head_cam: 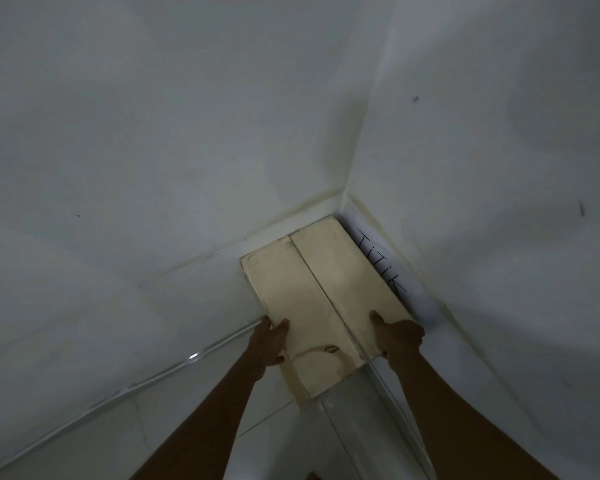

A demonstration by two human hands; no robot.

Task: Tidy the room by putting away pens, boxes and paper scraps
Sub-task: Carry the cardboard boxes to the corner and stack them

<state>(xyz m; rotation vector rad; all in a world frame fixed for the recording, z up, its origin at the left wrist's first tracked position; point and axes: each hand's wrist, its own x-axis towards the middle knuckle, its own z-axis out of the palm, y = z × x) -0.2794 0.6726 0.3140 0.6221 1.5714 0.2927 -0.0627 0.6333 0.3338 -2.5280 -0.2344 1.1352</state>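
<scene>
Dim corner here: two plain white walls [187, 133] meet above a white tiled floor [274, 445], and a thin shiny strip [153, 379] runs along the foot of the left wall. Tucked right into that corner sits the pale cream cardboard box [312, 289], its flaps closed along a middle seam, with a brownish ring stain near its front edge. A white sheet [383, 268] lettered "TiTiK" (black, hand-drawn) lies just beside its right side. The left hand [269, 344] grips the left edge, thumb on top and fingers curled round; the right hand [400, 337] grips the right edge likewise.
</scene>
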